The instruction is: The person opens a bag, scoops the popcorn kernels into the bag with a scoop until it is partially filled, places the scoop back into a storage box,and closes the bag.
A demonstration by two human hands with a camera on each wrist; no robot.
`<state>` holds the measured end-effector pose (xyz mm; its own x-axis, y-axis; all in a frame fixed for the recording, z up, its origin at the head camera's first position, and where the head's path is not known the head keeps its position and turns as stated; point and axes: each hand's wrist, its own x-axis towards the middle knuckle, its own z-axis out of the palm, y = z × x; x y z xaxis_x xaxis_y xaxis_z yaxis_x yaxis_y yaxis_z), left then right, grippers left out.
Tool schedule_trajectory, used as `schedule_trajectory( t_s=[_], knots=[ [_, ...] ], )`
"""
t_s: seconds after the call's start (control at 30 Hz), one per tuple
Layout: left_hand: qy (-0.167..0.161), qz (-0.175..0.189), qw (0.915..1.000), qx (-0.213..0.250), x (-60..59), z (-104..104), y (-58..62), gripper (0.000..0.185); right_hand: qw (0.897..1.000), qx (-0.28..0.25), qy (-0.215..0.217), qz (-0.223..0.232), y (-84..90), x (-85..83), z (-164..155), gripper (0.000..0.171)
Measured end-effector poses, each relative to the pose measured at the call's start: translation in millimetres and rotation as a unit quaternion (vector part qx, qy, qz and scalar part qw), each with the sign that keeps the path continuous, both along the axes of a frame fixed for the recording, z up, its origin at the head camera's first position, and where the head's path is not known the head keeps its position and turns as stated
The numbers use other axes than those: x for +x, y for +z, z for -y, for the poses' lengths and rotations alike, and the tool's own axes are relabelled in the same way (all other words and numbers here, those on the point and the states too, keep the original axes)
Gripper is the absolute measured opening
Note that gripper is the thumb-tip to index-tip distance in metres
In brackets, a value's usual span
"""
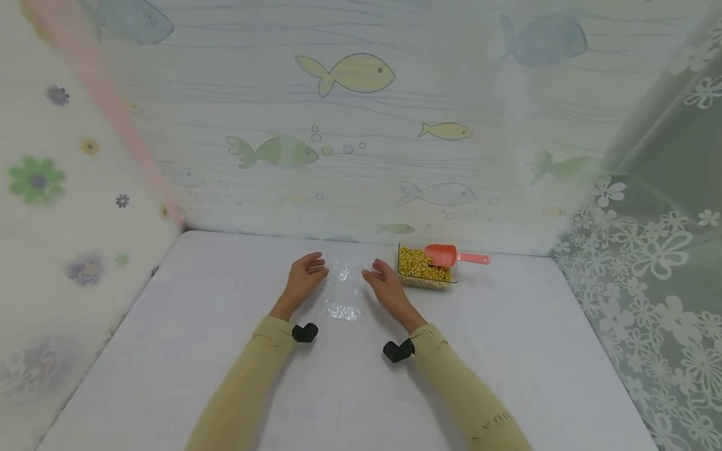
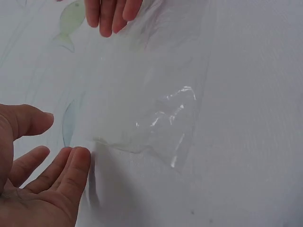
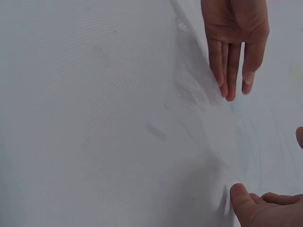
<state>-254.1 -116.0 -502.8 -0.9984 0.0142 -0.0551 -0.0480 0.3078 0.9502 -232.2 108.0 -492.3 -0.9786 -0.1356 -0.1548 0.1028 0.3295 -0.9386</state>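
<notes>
Between the two hands, flat on the white counter (image 1: 225, 351), lies a clear plastic bag (image 1: 343, 294). The left hand (image 1: 305, 275) hovers at its left edge, fingers (image 2: 71, 165) relaxed and slightly apart, holding nothing. The right hand (image 1: 386, 285) sits at the bag's right edge, fingers (image 2: 106, 16) straight and close together, also empty. Just right of that hand stands a clear tub of corn kernels (image 1: 424, 268) with a pink scoop (image 1: 451, 255) resting on it.
</notes>
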Motion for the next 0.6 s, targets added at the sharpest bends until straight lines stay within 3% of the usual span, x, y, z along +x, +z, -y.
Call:
schedule_trajectory(
  t_s=[0.3, 0.6],
  knots=[
    [0.027, 0.023, 0.9982, 0.048, -5.8, -10.7, -3.2, 0.053, 0.999, -0.044, 0.007, 0.020, -6.5, -19.8, 6.0, 0.067],
    [0.048, 0.046, 0.9957, 0.064, -4.6, -15.1, -3.7, 0.048, 0.998, -0.054, -0.025, -0.001, -14.0, -21.5, 11.7, 0.050]
  ],
)
